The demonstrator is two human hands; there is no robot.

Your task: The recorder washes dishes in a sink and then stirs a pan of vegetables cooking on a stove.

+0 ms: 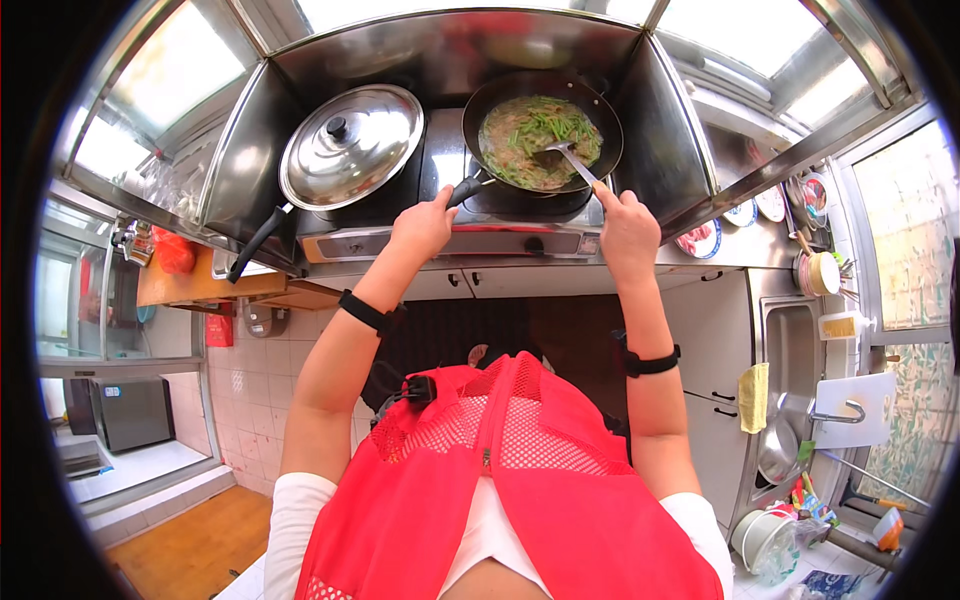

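My left hand (425,223) grips the black handle (466,190) of a dark wok (616,135) on the right side of the gas stove (450,241). In my right hand (628,229) is a metal spatula (576,161), its blade dipped into the food. Green vegetable pieces (551,126) lie in a pale, brothy mix with small brownish bits. The spatula's tip is partly sunk and hidden. On the left burner stands a second pan, covered by a domed steel lid (352,146) with a black knob; its black handle (257,244) points toward me.
Steel splash guards (667,135) wall the stove on three sides. Right of it, plates (699,238) stand on the counter, one with raw-looking meat. A sink (787,345) with a metal bowl (778,448) lies further right. A red plastic bag (174,250) sits on the wooden surface at left.
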